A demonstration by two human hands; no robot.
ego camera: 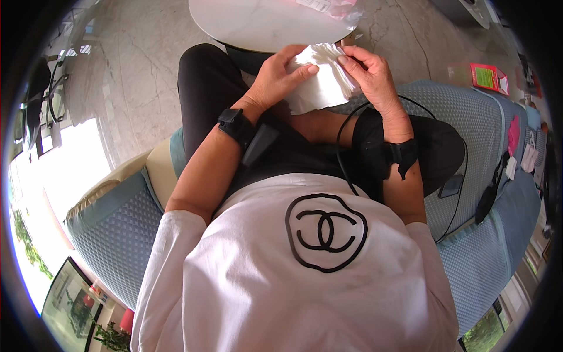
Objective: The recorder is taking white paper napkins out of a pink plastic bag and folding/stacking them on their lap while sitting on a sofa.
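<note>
A thick stack of white paper tissues point(316, 86) is held up over my crossed legs, its layers showing along the top and right edges. My left hand point(283, 72) grips it from the left, with the thumb lying across the front face and the fingers hidden behind. At the stack's upper right edge, my right hand point(369, 66) pinches the layers between thumb and fingers. Both wrists wear black straps, and a black cable point(338, 145) runs beside my right forearm.
A round white table point(264, 22) stands ahead, bearing a pink-and-clear plastic package point(334, 8). I sit on a sofa with a blue quilted cover point(466, 119). To the right lie a phone point(451, 186), a red-and-green box point(489, 79) and a black pouch-like item point(487, 202).
</note>
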